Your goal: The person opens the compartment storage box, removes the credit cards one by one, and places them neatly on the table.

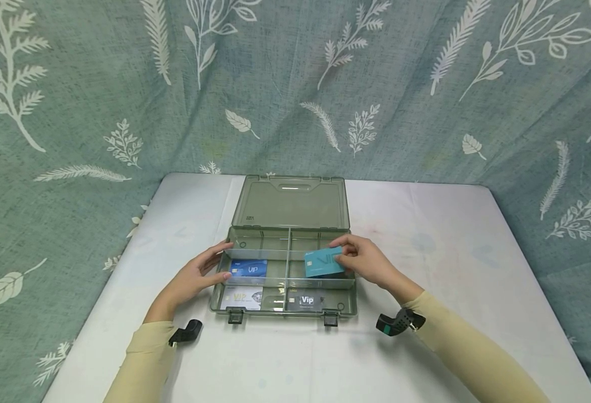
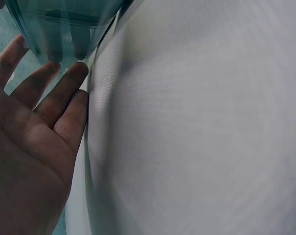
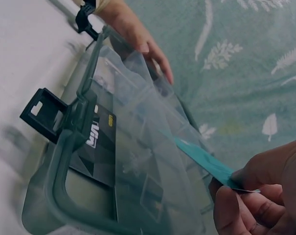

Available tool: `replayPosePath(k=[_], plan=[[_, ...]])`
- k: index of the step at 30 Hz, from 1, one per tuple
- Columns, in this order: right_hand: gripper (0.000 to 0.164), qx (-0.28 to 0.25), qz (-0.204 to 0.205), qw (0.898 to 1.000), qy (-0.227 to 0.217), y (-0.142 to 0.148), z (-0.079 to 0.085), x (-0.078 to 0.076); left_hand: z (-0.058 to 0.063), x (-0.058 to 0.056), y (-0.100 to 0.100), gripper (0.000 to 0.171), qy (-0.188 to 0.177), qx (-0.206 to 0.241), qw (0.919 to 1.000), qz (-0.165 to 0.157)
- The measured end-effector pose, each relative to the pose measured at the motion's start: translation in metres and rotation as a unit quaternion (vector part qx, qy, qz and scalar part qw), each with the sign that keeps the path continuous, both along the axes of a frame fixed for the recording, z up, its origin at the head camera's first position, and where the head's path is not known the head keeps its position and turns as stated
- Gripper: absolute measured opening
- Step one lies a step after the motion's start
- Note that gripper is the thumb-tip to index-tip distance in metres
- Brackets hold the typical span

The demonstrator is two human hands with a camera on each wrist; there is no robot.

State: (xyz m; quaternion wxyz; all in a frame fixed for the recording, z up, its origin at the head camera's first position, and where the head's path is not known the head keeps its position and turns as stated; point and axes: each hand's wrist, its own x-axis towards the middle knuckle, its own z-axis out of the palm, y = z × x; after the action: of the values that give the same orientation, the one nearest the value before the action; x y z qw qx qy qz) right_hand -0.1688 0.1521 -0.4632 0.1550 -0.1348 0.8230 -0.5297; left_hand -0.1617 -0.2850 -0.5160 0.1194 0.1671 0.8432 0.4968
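A green see-through plastic box (image 1: pixel 284 315) stands on the table with its lid (image 1: pixel 295 204) folded back. Between thumb and fingers my right hand (image 1: pixel 368 262) pinches a teal VIP card (image 1: pixel 322 263) over the middle right compartment; the right wrist view shows this card (image 3: pixel 206 159) nearly edge-on. My left hand (image 1: pixel 195 279) rests its fingertips against the box's left wall, fingers fairly straight in the left wrist view (image 2: pixel 45 117). Inside lie a blue VIP card (image 1: pixel 248 268) at middle left, a white VIP card (image 1: pixel 242 298) at front left and a black Vip card (image 1: pixel 304 301) at front right.
Two dark latches (image 1: pixel 235 317) hang from the box's front edge. A white cloth covers the table (image 1: pixel 295 364). Behind it and at both sides hangs a green leaf-patterned curtain (image 1: pixel 275 84). Both wrists carry black camera mounts (image 1: pixel 400 322).
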Motion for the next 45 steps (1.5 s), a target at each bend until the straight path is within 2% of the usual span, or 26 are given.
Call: replayPosePath(k=[11,17,33,40,45], plan=[[0.035,-0.024,-0.015,1.000,-0.012,0.025,-0.005,0.001,0.000,0.001,-0.001,0.072,-0.008,-0.002,1.0000,0.004],[0.034,-0.021,-0.029,0.999,-0.005,0.041,-0.004,0.002,0.001,0.001,0.000,0.072,-0.006,-0.004,1.0000,0.005],[0.034,-0.007,-0.106,0.994,0.003,0.083,-0.006,-0.002,0.000,0.001,-0.001,0.071,-0.006,-0.007,0.9999,0.006],[0.034,0.005,-0.148,0.989,-0.001,0.098,-0.014,-0.008,0.001,0.001,-0.001,0.072,-0.008,-0.008,0.9999,0.006],[0.033,0.023,-0.159,0.987,-0.009,0.101,-0.027,-0.013,0.001,0.000,-0.001,0.072,-0.007,-0.006,1.0000,0.003]])
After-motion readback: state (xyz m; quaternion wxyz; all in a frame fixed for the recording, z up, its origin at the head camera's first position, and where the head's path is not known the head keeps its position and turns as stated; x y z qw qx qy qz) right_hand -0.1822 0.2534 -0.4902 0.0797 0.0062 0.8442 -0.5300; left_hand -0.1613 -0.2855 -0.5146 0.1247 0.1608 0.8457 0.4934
